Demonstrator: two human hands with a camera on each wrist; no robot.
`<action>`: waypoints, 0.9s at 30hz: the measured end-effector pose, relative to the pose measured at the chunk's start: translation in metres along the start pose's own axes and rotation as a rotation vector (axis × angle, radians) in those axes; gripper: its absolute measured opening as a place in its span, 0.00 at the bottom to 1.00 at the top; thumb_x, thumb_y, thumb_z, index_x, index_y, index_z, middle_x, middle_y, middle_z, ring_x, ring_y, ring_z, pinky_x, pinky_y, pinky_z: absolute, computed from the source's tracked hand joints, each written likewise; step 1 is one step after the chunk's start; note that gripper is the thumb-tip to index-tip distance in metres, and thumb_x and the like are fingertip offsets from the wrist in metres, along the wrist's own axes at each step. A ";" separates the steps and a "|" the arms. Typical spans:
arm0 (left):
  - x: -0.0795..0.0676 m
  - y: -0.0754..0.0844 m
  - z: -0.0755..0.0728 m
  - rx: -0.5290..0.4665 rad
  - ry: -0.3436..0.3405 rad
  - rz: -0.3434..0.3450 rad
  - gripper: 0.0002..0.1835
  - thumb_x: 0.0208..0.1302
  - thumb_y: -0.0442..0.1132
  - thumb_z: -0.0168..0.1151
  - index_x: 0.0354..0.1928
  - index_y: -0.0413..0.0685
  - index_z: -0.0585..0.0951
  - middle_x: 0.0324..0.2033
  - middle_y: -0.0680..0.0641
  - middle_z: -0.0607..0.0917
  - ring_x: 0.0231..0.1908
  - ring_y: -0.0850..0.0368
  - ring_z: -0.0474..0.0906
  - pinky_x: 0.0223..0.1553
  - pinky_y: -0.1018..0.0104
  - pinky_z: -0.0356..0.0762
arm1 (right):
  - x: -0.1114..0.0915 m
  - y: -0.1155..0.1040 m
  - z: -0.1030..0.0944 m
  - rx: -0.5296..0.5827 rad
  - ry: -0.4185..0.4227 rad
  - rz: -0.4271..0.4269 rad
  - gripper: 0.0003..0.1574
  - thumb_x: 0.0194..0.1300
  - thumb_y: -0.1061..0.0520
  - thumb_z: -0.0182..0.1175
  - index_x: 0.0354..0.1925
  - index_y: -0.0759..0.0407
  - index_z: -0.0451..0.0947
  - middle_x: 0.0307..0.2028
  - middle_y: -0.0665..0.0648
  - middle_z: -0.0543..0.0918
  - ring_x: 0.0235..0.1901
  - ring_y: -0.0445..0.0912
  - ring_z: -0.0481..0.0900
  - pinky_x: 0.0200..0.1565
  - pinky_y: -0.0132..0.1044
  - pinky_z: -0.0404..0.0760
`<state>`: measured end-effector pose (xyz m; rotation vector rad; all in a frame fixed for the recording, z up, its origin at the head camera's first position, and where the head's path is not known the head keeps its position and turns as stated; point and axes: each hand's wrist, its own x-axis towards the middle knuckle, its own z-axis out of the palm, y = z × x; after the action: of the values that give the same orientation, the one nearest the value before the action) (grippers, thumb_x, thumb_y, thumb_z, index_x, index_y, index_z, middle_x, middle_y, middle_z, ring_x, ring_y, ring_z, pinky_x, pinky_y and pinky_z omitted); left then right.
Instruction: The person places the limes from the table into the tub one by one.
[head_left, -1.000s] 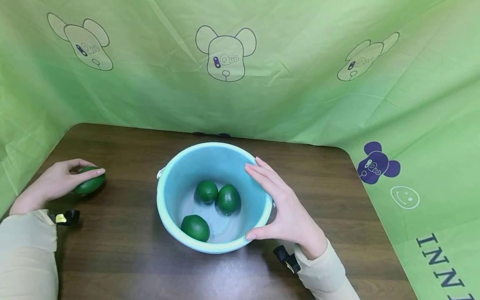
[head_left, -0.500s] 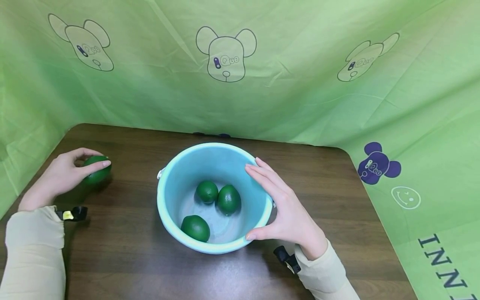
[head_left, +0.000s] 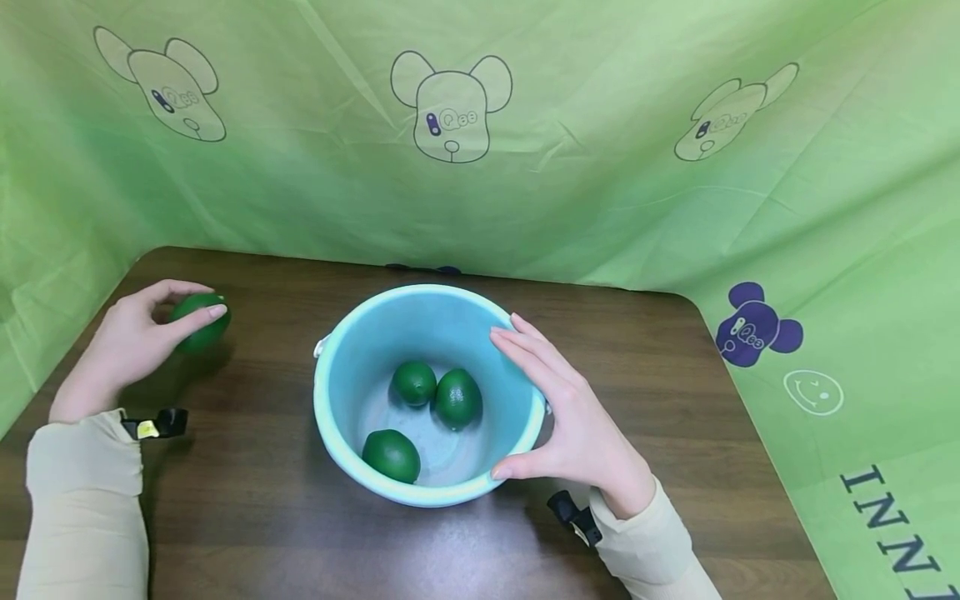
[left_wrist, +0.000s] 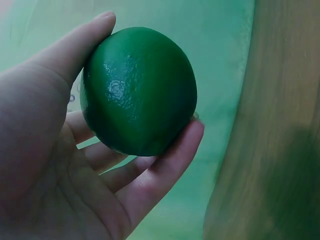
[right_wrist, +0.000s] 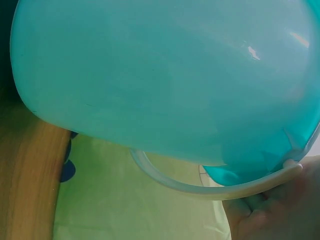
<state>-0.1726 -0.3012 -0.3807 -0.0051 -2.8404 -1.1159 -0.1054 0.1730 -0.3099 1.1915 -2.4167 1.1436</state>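
Observation:
At the left of the table my left hand (head_left: pixel 131 342) holds a green lime (head_left: pixel 202 323) between thumb and fingers. A shadow lies on the wood below it. In the left wrist view the glossy lime (left_wrist: pixel 140 92) fills the grip of the curled fingers (left_wrist: pixel 165 172). A light blue bucket (head_left: pixel 330 433) stands upright mid-table, and my right hand (head_left: pixel 566 408) grips its right rim, thumb on the near side and fingers over the far side. Three limes lie on its floor: one at the back (head_left: pixel 414 383), one beside it (head_left: pixel 457 400), one near the front (head_left: pixel 391 456).
The bucket's pale handle (right_wrist: pixel 220 192) hangs by the outer wall in the right wrist view. A brown wooden table (head_left: pixel 262 533) carries everything. Green printed cloth (head_left: pixel 585 208) encloses the back and sides. Each wrist wears a black camera mount (head_left: pixel 168 423).
My left hand has moved away from me and slightly right, carrying the lime with it. The right hand and bucket have stayed in place.

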 end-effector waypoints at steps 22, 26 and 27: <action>-0.007 0.046 0.007 -0.182 0.162 0.154 0.24 0.56 0.46 0.69 0.56 0.58 0.78 0.43 0.51 0.79 0.39 0.62 0.74 0.35 0.83 0.70 | 0.000 0.001 0.001 -0.006 0.003 -0.005 0.67 0.42 0.22 0.62 0.65 0.68 0.62 0.63 0.65 0.65 0.66 0.64 0.52 0.62 0.50 0.59; -0.009 0.055 0.009 -0.211 0.192 0.185 0.26 0.54 0.43 0.71 0.57 0.57 0.78 0.44 0.51 0.78 0.40 0.61 0.73 0.37 0.83 0.70 | 0.000 0.001 0.001 -0.007 0.004 -0.007 0.67 0.42 0.22 0.62 0.65 0.68 0.63 0.63 0.65 0.65 0.66 0.64 0.52 0.62 0.50 0.59; -0.009 0.058 0.009 -0.218 0.200 0.194 0.26 0.53 0.42 0.71 0.57 0.57 0.78 0.45 0.52 0.78 0.41 0.61 0.73 0.37 0.83 0.70 | 0.000 0.001 0.001 -0.007 0.003 -0.008 0.67 0.42 0.22 0.62 0.65 0.68 0.63 0.63 0.65 0.65 0.66 0.64 0.52 0.62 0.50 0.59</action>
<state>-0.1622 -0.2523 -0.3488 -0.1703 -2.4717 -1.2954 -0.1061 0.1731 -0.3114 1.1952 -2.4093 1.1329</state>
